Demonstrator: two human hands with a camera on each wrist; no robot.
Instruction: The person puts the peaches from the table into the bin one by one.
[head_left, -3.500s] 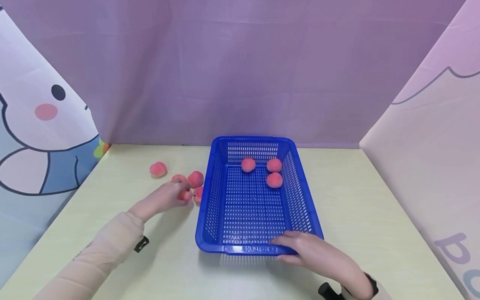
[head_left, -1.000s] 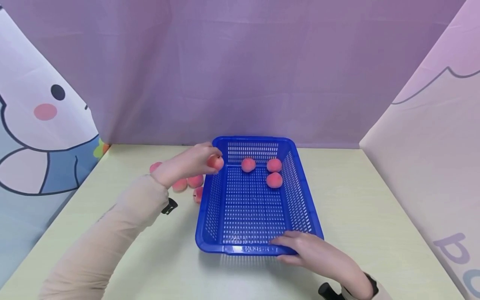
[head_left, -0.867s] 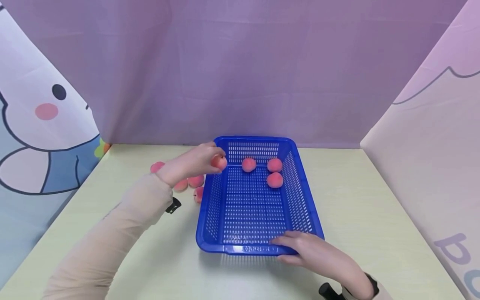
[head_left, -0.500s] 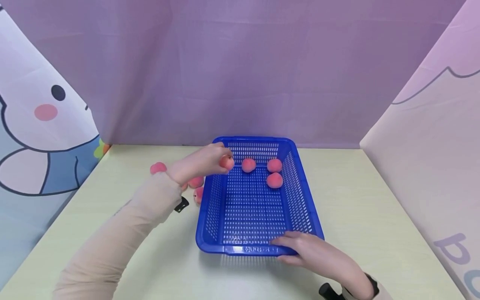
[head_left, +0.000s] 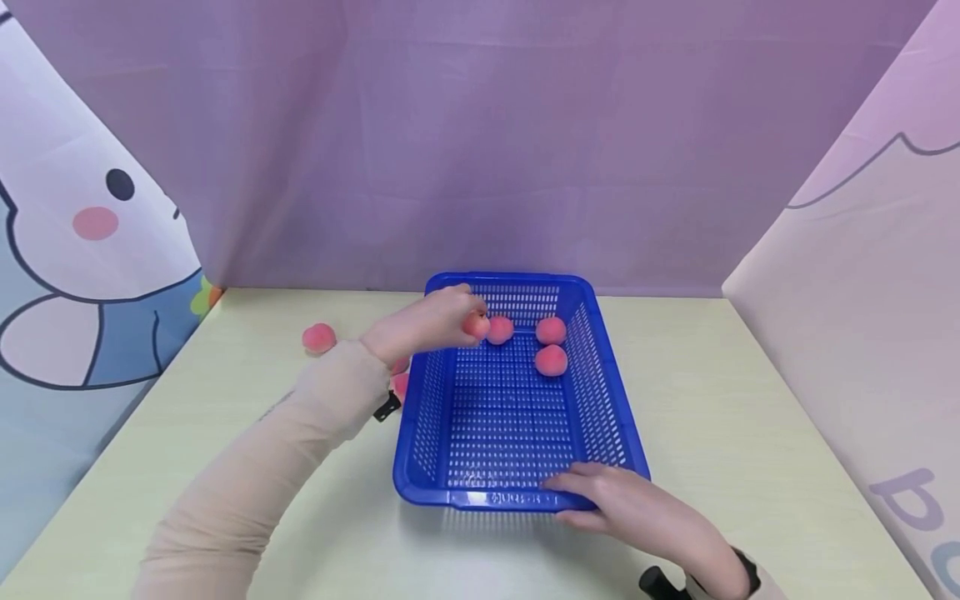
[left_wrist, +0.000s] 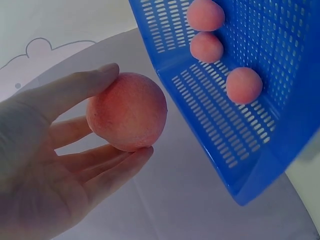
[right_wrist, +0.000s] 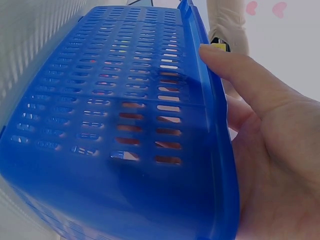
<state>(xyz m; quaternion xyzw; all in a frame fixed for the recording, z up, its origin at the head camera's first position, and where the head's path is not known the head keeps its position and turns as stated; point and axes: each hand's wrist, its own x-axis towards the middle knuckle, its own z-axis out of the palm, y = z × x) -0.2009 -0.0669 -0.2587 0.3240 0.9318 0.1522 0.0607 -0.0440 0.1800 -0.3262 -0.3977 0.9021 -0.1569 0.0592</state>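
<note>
My left hand (head_left: pixel 431 321) pinches a peach (head_left: pixel 476 325) above the far left part of the blue plastic basket (head_left: pixel 435 497). Up close in the left wrist view, the thumb lies over the fuzzy pink-red peach (left_wrist: pixel 129 112), with fingers beneath. Three more peaches sit inside the basket: one peach (head_left: pixel 500 331) near the far wall, a second peach (head_left: pixel 551 331) toward the far right, and a third peach (head_left: pixel 551 361) just in front of that. At the near right corner my right hand (head_left: pixel 630 504) grips the rim, thumb outside and fingers over the inner side.
On the table (head_left: pixel 690 375), a lone peach (head_left: pixel 319 338) lies to the left, beyond my forearm. Another peach (head_left: pixel 401 385) sits against the basket's left side, partly covered by my wrist. A purple cloth backdrop (head_left: pixel 525 150) stands behind the basket.
My left hand picked a peach from the group left of the basket, lifted it over the left rim and moved it right. My right hand and the basket stayed in place.
</note>
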